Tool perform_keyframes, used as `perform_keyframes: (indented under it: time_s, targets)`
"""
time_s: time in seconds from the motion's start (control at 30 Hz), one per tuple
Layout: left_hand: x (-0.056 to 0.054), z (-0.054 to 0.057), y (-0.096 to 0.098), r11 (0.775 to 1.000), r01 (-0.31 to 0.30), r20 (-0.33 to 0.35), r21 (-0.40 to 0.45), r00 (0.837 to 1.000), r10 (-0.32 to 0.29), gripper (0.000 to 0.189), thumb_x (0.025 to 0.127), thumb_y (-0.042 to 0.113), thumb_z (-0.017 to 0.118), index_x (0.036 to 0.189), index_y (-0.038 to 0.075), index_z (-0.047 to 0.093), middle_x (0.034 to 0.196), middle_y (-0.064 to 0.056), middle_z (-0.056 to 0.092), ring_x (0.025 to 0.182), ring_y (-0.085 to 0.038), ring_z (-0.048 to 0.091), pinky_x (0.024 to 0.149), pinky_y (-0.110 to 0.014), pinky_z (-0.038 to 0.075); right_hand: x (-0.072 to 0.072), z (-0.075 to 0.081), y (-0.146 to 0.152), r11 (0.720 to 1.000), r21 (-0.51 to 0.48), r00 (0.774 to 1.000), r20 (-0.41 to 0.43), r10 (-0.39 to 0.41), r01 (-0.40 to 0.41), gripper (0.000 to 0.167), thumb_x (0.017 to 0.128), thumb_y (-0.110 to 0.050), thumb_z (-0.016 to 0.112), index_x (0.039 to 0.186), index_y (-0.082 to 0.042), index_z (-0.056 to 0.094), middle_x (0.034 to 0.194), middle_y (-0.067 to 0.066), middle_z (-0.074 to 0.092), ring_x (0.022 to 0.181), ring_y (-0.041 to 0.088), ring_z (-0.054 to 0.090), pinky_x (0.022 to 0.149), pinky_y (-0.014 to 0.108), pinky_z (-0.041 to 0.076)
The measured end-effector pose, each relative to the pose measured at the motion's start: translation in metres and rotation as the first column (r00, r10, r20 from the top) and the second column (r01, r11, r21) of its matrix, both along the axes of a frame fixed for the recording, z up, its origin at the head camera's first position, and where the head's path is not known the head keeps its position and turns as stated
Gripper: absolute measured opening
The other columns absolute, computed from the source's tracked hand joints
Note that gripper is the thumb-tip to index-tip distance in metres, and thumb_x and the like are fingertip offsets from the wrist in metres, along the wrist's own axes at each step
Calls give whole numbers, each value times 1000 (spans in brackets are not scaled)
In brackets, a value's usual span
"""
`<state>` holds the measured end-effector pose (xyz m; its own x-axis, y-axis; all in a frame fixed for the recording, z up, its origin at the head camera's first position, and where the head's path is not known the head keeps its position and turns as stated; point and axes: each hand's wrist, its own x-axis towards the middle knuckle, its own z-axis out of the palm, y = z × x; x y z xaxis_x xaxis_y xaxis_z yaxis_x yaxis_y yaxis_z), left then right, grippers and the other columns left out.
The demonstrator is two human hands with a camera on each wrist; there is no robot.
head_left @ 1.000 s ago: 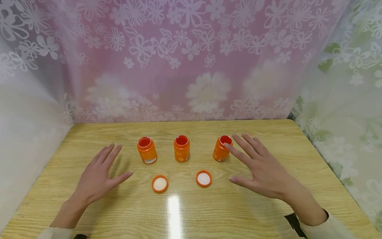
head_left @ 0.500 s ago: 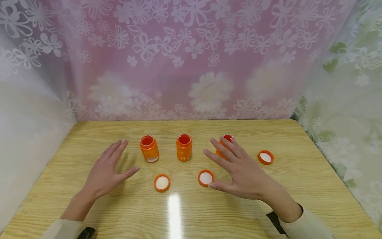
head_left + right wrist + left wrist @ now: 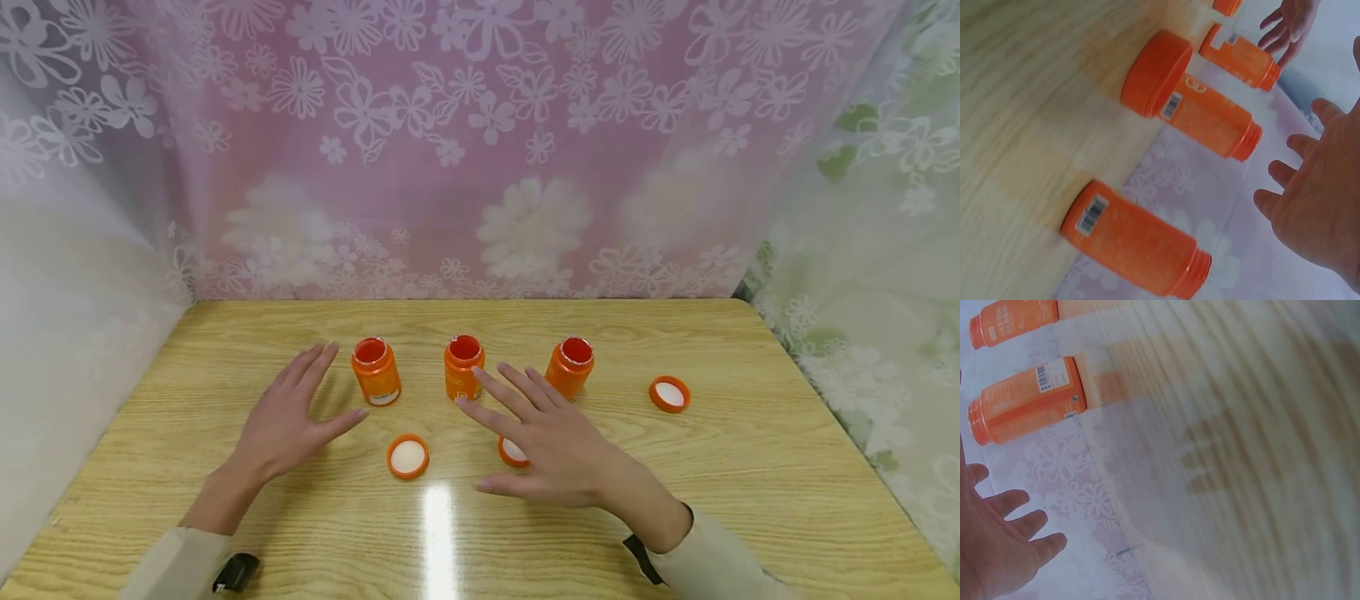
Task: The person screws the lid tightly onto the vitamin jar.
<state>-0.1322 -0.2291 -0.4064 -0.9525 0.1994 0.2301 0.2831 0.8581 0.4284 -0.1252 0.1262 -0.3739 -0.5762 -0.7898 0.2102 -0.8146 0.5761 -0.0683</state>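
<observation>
Nothing was grasped by left hand (image 3: 291, 423) or right hand (image 3: 553, 457); reaching was suggested; pinching seemed required for the half-covered lid (image 3: 513, 452).

Two bare hands (image 3: 285, 429) (image 3: 558, 454) are over one wood-grain surface (image 3: 352, 542) with three orange cylindrical jars (image 3: 377, 377) (image 3: 459, 372) (image 3: 568, 372) and three round orange pale-lined lids (image 3: 408, 457) (image 3: 513, 452) (image 3: 670, 394).

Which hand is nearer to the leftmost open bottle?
Left. The left hand is just left of the leftmost bottle; the right hand is farther off to the right, partly hiding the middle lid in the head view.
</observation>
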Motion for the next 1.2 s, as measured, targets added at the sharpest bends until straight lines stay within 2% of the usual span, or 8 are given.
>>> perform_keyframes:
  time_s: [0.13, 0.27, 0.4, 0.63, 0.73, 0.93, 1.07, 1.2]
  targets:
    - [-5, -2, 5, 999, -6, 50, 54, 999, 3, 95, 82, 61, 63, 154, 21, 17, 154, -15, 24, 137, -41, 23, 98, -67, 28, 0, -4, -13, 1000, 14, 1000, 15, 24, -24, 78, 88, -72, 39, 153, -32, 20, 159, 0, 6, 144, 25, 3, 114, 47, 6]
    - [-13, -5, 10, 985, -23, 121, 172, 993, 2, 98, 81, 62, 65, 154, 20, 15, 154, -13, 23, 138, -39, 22, 100, -66, 26, 1, -7, -23, 999, 18, 999, 14, 47, -47, 77, 89, -72, 38, 153, -32, 21, 159, -2, 1, 144, 26, 5, 113, 48, 8]
    - [-19, -7, 15, 954, -35, 178, 298, 984, -19, 101, 79, 59, 68, 154, 19, 14, 155, -10, 21, 139, -37, 21, 103, -64, 23, 2, -9, -31, 998, 9, 998, 24, 57, -57, 77, 88, -72, 37, 152, -32, 22, 159, -4, -1, 144, 24, 5, 113, 47, 9]
    - [-28, -10, 21, 885, -11, 208, 465, 973, -98, 99, 80, 49, 73, 154, 21, 15, 155, -8, 22, 139, -30, 24, 106, -53, 29, 5, -12, -44, 997, 31, 996, 43, 74, -76, 77, 88, -74, 33, 153, -37, 14, 159, -6, -3, 144, 20, -1, 114, 44, 6]
    - [-31, -13, 21, 864, -25, 226, 502, 969, -104, 97, 80, 47, 74, 154, 22, 16, 153, -8, 26, 138, -28, 27, 106, -52, 30, 6, -14, -48, 996, 51, 996, 62, 69, -73, 77, 88, -75, 31, 152, -39, 11, 159, -6, -4, 144, 19, -3, 114, 44, 7]
    - [-37, -19, 22, 817, -31, 244, 575, 960, -135, 95, 81, 40, 76, 153, 19, 17, 147, -11, 36, 134, -32, 33, 106, -53, 29, 6, -19, -55, 992, 101, 990, 129, 65, -78, 76, 88, -76, 28, 152, -38, 12, 159, -6, -6, 143, 18, -8, 114, 45, 6]
    - [-41, -19, 24, 785, -35, 252, 619, 955, -156, 95, 81, 36, 77, 153, 16, 18, 146, -11, 37, 133, -34, 35, 106, -52, 30, 6, -23, -60, 987, 139, 990, 128, 60, -78, 76, 87, -77, 25, 152, -38, 12, 158, -7, -7, 143, 19, -10, 114, 46, 3]
    - [-44, -18, 28, 778, -46, 259, 627, 954, -152, 95, 80, 35, 78, 152, 14, 20, 144, -11, 40, 130, -34, 39, 104, -51, 33, 4, -27, -66, 981, 178, 991, 120, 58, -79, 77, 87, -78, 22, 152, -37, 13, 158, -7, -8, 143, 19, -12, 114, 45, 1]
